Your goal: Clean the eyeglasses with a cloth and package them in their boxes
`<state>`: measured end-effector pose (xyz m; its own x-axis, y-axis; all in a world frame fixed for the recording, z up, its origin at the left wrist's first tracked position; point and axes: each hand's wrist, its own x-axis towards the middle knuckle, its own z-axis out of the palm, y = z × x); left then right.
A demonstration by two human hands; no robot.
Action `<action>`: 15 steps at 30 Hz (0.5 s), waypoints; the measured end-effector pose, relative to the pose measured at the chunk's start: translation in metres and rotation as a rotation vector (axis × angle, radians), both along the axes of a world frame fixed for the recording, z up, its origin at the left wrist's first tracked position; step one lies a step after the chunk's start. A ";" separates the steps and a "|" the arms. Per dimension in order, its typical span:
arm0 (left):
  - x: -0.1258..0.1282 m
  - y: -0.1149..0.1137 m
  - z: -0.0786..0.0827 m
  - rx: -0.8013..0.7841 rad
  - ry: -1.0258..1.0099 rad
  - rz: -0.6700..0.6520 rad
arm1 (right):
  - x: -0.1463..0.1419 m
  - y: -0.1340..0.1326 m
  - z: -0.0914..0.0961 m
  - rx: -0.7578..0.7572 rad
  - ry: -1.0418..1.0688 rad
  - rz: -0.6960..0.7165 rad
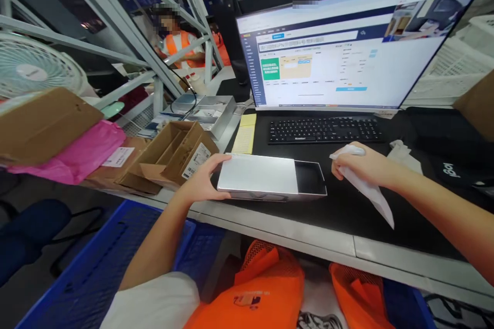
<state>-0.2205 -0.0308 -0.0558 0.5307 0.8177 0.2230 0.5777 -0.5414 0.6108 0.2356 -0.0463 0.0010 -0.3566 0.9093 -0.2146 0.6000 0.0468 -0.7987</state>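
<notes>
A long white box [258, 172] lies at the front of the black desk mat, its sleeve partly off so that a dark inner part shows at the right end. My left hand [206, 179] grips the box's left end, thumb on the upper edge and fingers at the lower one. Right of the box, my right hand [357, 163] is closed around a crumpled white tissue [368, 190], whose loose end hangs down toward the desk's front. Beyond my right wrist sits another crumpled white tissue [403, 157].
Behind stand a keyboard [326, 129] and a large monitor [328, 56]. A yellow notepad [244, 133], cardboard boxes [181, 151] and pink plastic [81, 151] are on the left. Blue crates [96, 267] sit below the desk edge. A person in an orange vest [181, 46] is farther back.
</notes>
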 end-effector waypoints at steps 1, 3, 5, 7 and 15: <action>-0.006 -0.005 0.005 -0.005 0.003 0.023 | 0.000 0.002 -0.002 0.006 -0.007 0.008; -0.018 -0.015 0.014 -0.007 0.016 0.075 | -0.001 0.005 -0.003 0.009 -0.013 0.028; -0.027 -0.024 0.024 -0.002 0.030 0.115 | -0.002 0.007 -0.004 0.008 -0.015 0.052; -0.034 -0.030 0.033 0.009 0.034 0.127 | -0.002 0.009 -0.004 0.007 -0.025 0.067; -0.030 -0.015 0.063 0.057 -0.030 0.085 | 0.013 0.022 0.019 0.058 -0.045 0.128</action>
<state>-0.2507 -0.0459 0.0077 0.4522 0.8453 0.2846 0.6054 -0.5252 0.5981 0.2489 -0.0244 0.0204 -0.4617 0.8684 -0.1808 0.6210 0.1709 -0.7649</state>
